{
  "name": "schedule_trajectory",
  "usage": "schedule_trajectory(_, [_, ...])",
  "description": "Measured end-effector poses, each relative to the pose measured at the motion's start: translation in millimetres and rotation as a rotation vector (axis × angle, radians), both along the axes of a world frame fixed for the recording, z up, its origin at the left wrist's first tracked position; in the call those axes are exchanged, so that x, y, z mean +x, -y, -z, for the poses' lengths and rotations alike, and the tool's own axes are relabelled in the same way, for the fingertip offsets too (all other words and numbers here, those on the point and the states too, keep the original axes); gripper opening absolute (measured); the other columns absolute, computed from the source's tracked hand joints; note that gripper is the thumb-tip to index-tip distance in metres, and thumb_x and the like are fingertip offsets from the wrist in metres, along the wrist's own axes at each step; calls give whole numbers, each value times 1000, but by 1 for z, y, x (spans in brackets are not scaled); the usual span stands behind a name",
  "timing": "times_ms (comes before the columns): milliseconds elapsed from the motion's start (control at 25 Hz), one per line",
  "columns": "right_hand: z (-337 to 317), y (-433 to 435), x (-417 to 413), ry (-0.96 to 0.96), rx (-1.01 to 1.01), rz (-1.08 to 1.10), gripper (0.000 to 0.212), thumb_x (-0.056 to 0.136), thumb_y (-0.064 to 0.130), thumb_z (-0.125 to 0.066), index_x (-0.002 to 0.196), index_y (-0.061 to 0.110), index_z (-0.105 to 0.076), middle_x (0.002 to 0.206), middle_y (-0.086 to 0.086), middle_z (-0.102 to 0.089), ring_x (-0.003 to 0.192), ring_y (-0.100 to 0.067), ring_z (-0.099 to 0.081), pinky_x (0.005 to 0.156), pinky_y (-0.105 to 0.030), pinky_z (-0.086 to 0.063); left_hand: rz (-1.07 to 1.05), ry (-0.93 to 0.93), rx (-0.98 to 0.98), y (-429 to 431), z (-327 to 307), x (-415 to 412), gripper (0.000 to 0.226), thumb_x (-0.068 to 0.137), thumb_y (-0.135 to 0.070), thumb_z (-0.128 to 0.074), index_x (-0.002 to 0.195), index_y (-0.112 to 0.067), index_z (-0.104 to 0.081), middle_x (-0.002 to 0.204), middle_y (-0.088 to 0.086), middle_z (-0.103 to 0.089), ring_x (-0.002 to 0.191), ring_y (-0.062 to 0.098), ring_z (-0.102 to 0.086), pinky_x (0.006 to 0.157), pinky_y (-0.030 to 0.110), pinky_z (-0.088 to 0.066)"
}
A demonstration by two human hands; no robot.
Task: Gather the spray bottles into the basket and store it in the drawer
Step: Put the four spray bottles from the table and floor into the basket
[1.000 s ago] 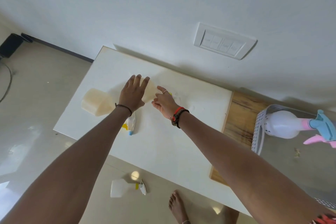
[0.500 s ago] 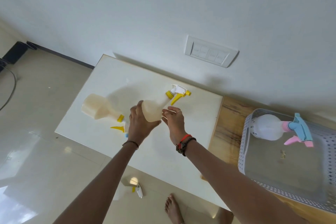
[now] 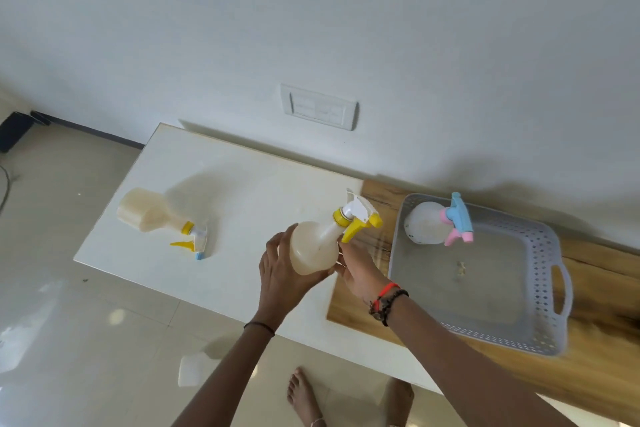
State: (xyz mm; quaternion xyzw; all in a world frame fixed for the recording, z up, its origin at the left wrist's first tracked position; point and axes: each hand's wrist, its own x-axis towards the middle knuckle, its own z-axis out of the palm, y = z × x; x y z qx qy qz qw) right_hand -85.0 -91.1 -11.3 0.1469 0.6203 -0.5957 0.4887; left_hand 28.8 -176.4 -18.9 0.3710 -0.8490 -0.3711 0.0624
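A cream spray bottle with a white and yellow trigger head (image 3: 317, 246) is lifted above the white table top (image 3: 242, 191), tilted with its nozzle toward the basket. My left hand (image 3: 282, 274) cups its base and my right hand (image 3: 358, 269) grips its side. A grey perforated basket (image 3: 543, 291) stands on the wooden surface (image 3: 602, 340) to the right. Inside its far corner lies a round white bottle with a pink and blue sprayer (image 3: 434, 227). Another cream bottle with a yellow trigger (image 3: 157, 217) lies on its side at the table's left.
A wall switch plate (image 3: 318, 107) sits above the table. On the tiled floor below the table's front edge lies a white bottle (image 3: 192, 369), partly hidden by my left arm. My bare feet (image 3: 304, 395) stand by the table. A dark object (image 3: 14, 128) is at the far left.
Both hands lifted the cream bottle off the table and carried it right, toward the basket. The view swung right, so the whole basket shows now.
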Motion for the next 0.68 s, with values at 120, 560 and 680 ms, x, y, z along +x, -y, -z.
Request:
schedule_trajectory(120, [-12,-50,-5,-59,2,70,22,94,25,-45,90,20,-67,80,3,-70,70,-11,-63,49,-20,-49,104,24,-35,-38,-13,-10,108,51,-65,-76,141,-24,-32,129,1,-44,117,20,-48,95,35,-39])
schedule_trajectory(560, [-36,-228,-21,-124,83,285,18,96,14,-50,97,23,-65,103,-4,-66,91,-14,-62,74,-24,-53,274,-45,123,-195,-21,-51,98,54,-57,-78,138,-26,-37,123,-4,-41,115,13,-46,95,27,-46])
schedule_trajectory(680, [-29,-255,-38,-109,130,336,25,95,23,-52,116,17,-64,108,-7,-66,95,-19,-60,77,-28,-51,316,-16,141,-225,-18,-74,100,60,-50,-81,142,-16,-35,126,4,-43,117,16,-45,95,22,-41])
